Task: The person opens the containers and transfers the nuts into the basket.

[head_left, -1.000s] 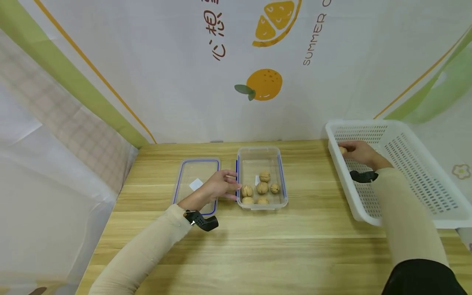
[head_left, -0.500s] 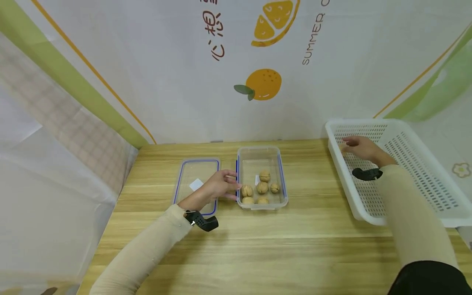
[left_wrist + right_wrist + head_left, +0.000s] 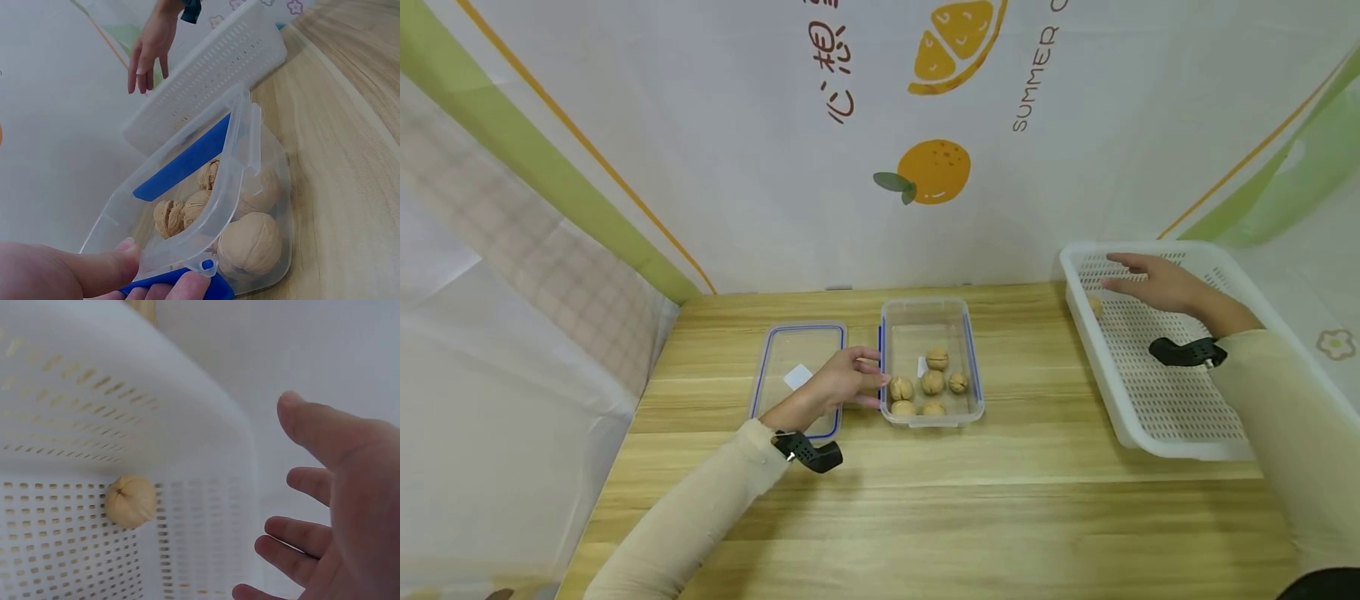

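Observation:
My left hand (image 3: 846,379) holds the left side of a clear plastic food container (image 3: 925,321). In the left wrist view its thumb (image 3: 109,269) lies over the rim, with fingers at the blue latch. Several walnuts (image 3: 932,382) lie inside, mostly toward the near end. My right hand (image 3: 1172,285) hovers above the white perforated basket (image 3: 1108,392) with its fingers spread and nothing in them. One walnut (image 3: 130,501) sits in a corner of the basket, apart from the right hand.
A clear lid (image 3: 808,340) with a blue seal lies left of the container, partly under the left forearm. The wooden table (image 3: 1022,517) meets a printed white curtain (image 3: 760,167) at the back. The basket stands at the table's right side.
My right hand has let go of the walnut by the basket's left wall, then risen and moved right with its fingers opening. The left hand and container have stayed put.

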`<state>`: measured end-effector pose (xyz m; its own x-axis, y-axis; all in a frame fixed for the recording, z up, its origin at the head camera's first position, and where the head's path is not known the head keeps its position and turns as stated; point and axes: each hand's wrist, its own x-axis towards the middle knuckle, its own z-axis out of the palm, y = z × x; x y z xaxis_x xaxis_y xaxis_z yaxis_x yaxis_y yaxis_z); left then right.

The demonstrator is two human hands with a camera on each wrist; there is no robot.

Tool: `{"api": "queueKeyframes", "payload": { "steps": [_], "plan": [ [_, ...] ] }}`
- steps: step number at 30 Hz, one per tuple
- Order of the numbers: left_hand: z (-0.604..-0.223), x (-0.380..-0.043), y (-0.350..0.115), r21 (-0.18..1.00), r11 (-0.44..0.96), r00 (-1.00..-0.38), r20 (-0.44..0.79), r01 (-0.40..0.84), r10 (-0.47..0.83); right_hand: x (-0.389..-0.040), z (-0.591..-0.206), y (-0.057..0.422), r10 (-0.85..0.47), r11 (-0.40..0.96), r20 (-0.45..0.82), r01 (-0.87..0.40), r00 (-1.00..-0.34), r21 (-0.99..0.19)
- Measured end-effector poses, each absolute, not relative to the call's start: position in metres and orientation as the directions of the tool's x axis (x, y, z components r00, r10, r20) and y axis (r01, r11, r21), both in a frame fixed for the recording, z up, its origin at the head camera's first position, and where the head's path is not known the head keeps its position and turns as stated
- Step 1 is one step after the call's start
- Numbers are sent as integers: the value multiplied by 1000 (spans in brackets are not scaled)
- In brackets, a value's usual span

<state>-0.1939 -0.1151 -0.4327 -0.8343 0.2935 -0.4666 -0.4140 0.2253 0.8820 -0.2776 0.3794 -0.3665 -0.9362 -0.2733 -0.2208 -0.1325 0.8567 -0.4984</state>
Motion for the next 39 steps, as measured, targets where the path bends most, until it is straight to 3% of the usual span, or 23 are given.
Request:
{"api": "queueKeyframes", "payload": {
  "steps": [17, 39],
  "plan": [
    [-429, -192, -114, 885, 224, -839, -461, -409, 289, -247, -325, 338, -419, 834, -64, -356, -906, -422],
    [-431, -192, -114, 880, 229, -839, -469, -417, 276, -228, -328, 261, -572, 773, 6, -542, -820, -331]
  ]
}}
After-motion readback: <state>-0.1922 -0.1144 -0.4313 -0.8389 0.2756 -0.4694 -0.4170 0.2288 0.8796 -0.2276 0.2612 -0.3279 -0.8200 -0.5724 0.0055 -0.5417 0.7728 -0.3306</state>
